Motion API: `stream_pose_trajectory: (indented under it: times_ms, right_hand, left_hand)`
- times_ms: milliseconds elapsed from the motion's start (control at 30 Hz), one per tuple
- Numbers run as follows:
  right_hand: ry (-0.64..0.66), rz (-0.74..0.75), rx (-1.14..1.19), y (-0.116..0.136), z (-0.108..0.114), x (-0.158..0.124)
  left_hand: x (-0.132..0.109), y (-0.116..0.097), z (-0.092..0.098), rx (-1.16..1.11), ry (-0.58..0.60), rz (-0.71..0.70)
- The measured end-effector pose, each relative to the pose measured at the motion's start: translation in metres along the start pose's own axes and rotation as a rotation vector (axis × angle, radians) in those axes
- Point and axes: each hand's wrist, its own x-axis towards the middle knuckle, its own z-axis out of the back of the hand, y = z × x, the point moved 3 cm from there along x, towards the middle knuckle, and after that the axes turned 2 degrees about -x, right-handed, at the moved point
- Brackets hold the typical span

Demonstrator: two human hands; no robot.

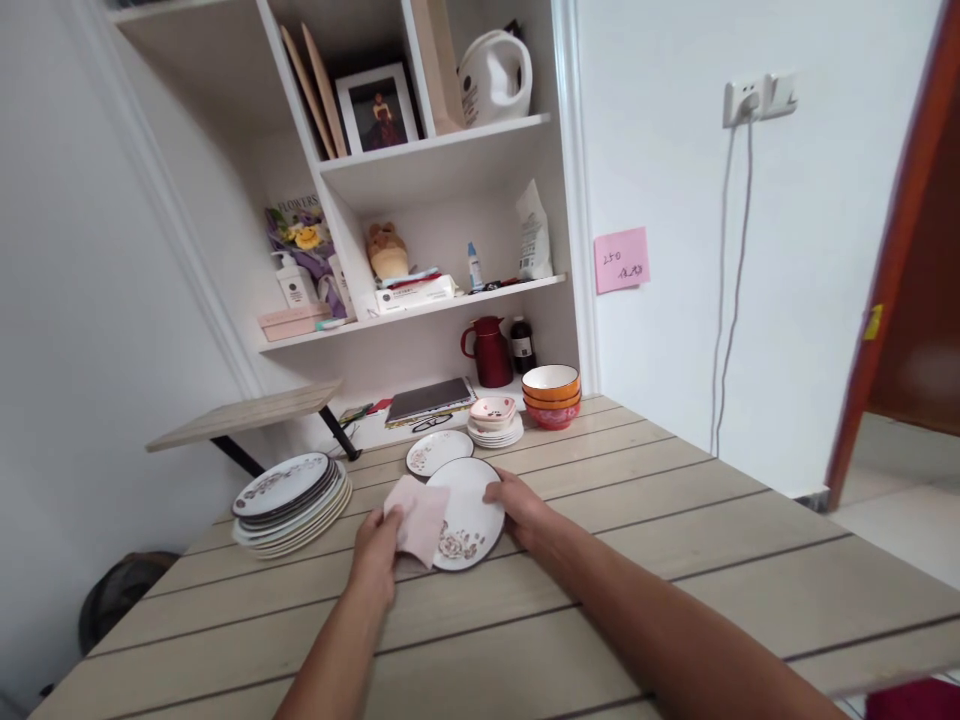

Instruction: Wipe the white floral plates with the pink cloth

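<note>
My right hand (517, 503) grips the right rim of a white plate (471, 505) with a dark edge and brown flowers, its thumb on the upper face. A pale pink cloth (417, 518) is pinched in my left hand (380, 545) and overlaps the plate's left side. Just behind lies a second flowered plate (439, 452), partly covered by the one I hold. To the left, a stack of larger plates (292, 505) rests on the table, the top ones dark-rimmed with flowers.
Small dishes (495, 425) and stacked orange and red bowls (552, 395) stand at the table's back. Behind them are a dark red jug (491, 352), a brown bottle (523, 345) and a closed laptop (427, 399). A small raised wooden shelf (244, 415) stands at the left.
</note>
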Motion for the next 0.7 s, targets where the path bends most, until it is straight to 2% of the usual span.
stream_pose_trajectory:
  times_ms: [100, 167, 267, 333, 400, 500, 533, 600, 700]
  right_hand:
    - [0.007, -0.003, 0.004, -0.001, 0.000, 0.001]
    - [0.000, -0.008, -0.002, -0.001, 0.001, 0.002]
    - [-0.011, -0.017, -0.010, -0.002, 0.003, 0.002]
    - [-0.013, -0.023, -0.012, -0.001, 0.003, 0.001]
    - [-0.010, -0.025, -0.012, 0.000, 0.002, 0.000]
    - [-0.006, -0.029, -0.014, 0.001, 0.001, -0.003]
    - [-0.010, -0.033, -0.019, 0.001, 0.001, -0.004]
    - [-0.024, -0.043, -0.034, 0.001, 0.002, -0.004]
    - [-0.030, -0.048, -0.052, 0.001, 0.003, -0.005]
  left_hand:
    - [0.004, -0.007, 0.011, 0.145, -0.100, -0.161]
    - [0.004, -0.015, 0.016, 0.239, -0.143, -0.341]
    - [0.000, -0.028, 0.022, 0.504, -0.094, -0.727]
    - [-0.002, -0.028, 0.028, 0.711, -0.044, -0.907]
    - [-0.002, -0.021, 0.037, 0.909, 0.024, -0.908]
    - [-0.004, 0.001, 0.046, 1.165, 0.398, -0.757]
    - [-0.005, 0.006, 0.049, 1.187, 0.456, -0.725]
    - [-0.006, 0.009, 0.053, 1.134, 0.471, -0.698]
    - [0.003, 0.003, 0.055, 0.782, 0.345, -0.600]
